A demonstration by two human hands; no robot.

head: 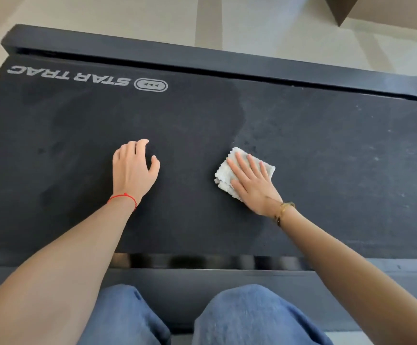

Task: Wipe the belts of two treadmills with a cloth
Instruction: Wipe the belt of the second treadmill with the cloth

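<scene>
A black treadmill belt (327, 150) with grey STAR TRAC lettering fills the view. Its left part looks darker and damp; the right part is dusty with pale specks. A folded white cloth (223, 171) lies flat on the belt near the middle. My right hand (252, 181) presses on the cloth with straight, spread fingers. My left hand (134, 168) rests on the belt to the left of the cloth, fingers loosely curled and holding nothing.
The far side rail (202, 54) of the treadmill runs across the top, the near rail (227, 277) across the bottom by my knees in blue jeans. Pale floor tiles lie beyond, and a brown box (366, 11) stands at the top right.
</scene>
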